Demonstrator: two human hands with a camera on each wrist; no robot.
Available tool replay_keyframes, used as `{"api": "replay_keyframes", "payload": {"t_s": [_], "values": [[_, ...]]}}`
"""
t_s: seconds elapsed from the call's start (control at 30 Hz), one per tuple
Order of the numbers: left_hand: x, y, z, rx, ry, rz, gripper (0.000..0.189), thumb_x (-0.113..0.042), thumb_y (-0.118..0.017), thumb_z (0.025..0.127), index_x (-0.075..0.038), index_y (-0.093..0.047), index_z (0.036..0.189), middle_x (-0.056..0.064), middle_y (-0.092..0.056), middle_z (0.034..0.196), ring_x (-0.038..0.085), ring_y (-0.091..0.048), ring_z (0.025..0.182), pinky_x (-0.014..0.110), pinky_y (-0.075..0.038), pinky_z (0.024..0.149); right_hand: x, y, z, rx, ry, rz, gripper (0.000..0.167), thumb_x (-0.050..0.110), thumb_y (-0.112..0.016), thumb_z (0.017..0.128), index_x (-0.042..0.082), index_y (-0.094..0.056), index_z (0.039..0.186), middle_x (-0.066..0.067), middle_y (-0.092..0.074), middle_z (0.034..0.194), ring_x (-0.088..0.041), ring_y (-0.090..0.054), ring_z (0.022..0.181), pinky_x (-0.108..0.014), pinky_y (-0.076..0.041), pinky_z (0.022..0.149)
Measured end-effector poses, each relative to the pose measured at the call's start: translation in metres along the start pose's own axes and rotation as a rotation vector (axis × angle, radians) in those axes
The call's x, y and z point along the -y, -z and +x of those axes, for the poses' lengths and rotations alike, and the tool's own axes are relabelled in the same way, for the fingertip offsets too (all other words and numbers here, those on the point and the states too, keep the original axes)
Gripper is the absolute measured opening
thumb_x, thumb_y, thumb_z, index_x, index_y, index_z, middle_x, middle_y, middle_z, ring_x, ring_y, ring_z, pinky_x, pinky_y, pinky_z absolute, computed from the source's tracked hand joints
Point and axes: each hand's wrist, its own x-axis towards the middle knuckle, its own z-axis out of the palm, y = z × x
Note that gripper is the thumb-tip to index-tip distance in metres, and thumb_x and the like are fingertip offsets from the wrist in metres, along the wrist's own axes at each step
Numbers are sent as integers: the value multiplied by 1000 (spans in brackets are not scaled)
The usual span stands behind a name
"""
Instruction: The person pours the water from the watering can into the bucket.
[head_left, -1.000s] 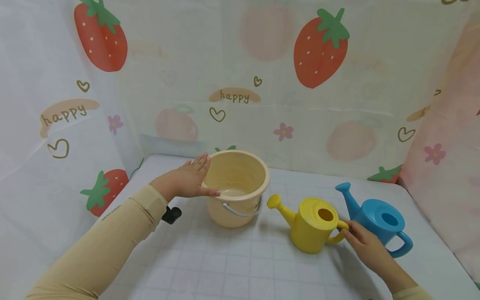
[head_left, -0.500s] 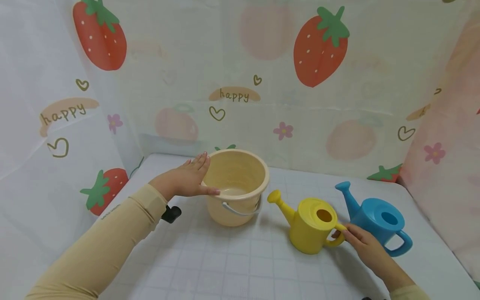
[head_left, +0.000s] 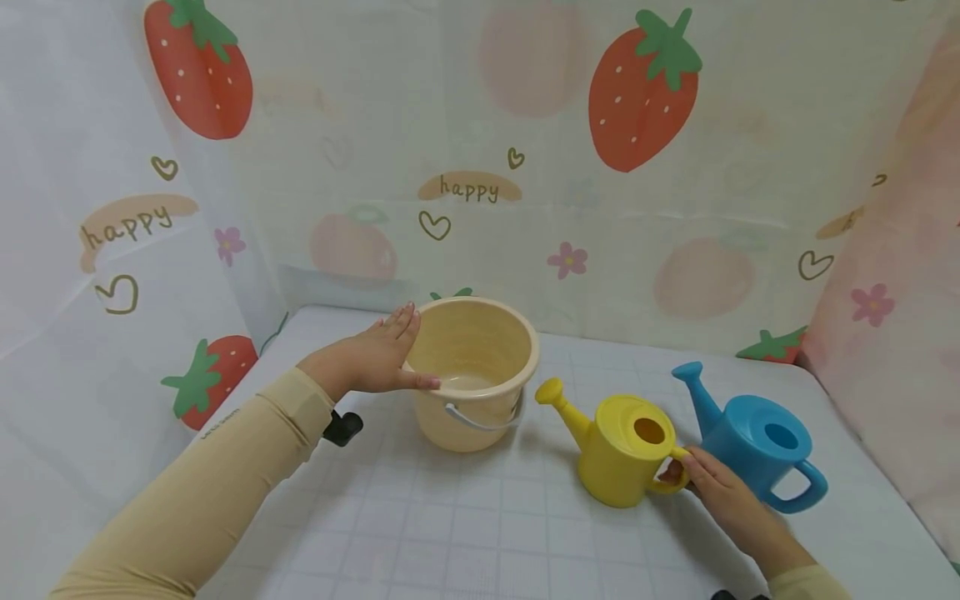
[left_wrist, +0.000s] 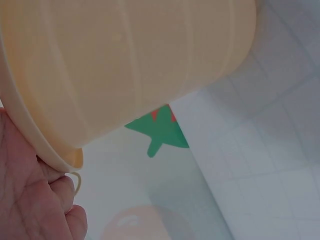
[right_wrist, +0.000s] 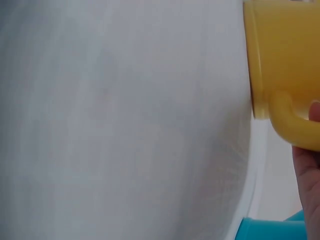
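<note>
So, from my end of the feed, both hands are on something. The left hand [head_left: 371,358] lies over the rim of the cream bucket [head_left: 453,425], fingers pretty much straight and the thumb stretched along the near edge. I'd call it resting there rather than clenched. The left wrist view backs me up on the contact, with the palm right up against the rim. The bucket itself stands upright around the middle of the surface [head_left: 450,533], with its pale carry handle [head_left: 480,427] hanging down across the front.

Over on the other side, the right hand [head_left: 723,496] has the yellow watering can [head_left: 615,467] by its handle [right_wrist: 287,125], thumb and fingers wrapped round it. That can looks upright on the surface, to the right of the bucket and a bit closer to me, spout [head_left: 567,414] angled up toward the bucket but not touching it as far as I can see.

Just past the right hand sits the blue watering can [head_left: 750,442], spout leaning the same way, its own handle off to the right. I've also got a small black object [head_left: 343,428] showing by the left wrist, can't tell what it is. Behind everything there's a strawberry-print backdrop [head_left: 375,108].
</note>
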Motion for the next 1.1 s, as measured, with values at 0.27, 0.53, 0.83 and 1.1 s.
{"api": "replay_keyframes", "payload": {"t_s": [0.27, 0.53, 0.83, 1.1], "values": [[-1, 2, -1, 7, 4, -3, 120, -84, -31, 70, 4, 0, 144, 19, 8, 151, 29, 4, 139, 46, -10, 111, 3, -7, 1, -18, -19, 39, 50, 42, -28, 99, -4, -46, 102, -13, -51, 99, -23, -49, 97, -28, -44, 84], [0, 1, -1, -2, 1, -1, 118, -83, -34, 72, 5, 0, 144, 20, 7, 150, 30, 3, 139, 46, -10, 111, 6, -13, -1, -48, -26, 157, 52, 41, -27, 100, -8, -41, 104, -17, -44, 102, -26, -47, 99, -25, -45, 84], [-1, 0, 0, -4, 5, -1, 114, -78, -38, 75, 5, 0, 144, 20, 6, 150, 30, 3, 139, 46, -10, 111, 9, -14, -6, -140, -2, 156, 46, 39, -26, 100, -5, -40, 103, -15, -42, 96, -19, -45, 91, -23, -44, 78], [0, 0, 1, -6, 5, 6, 118, -82, -34, 71, 4, 0, 144, 21, 5, 151, 30, 3, 139, 46, -11, 111, 11, -16, -9, -219, 61, 49, 44, 38, -28, 100, -4, -41, 102, -12, -42, 89, -20, -41, 85, -25, -39, 69]]}}
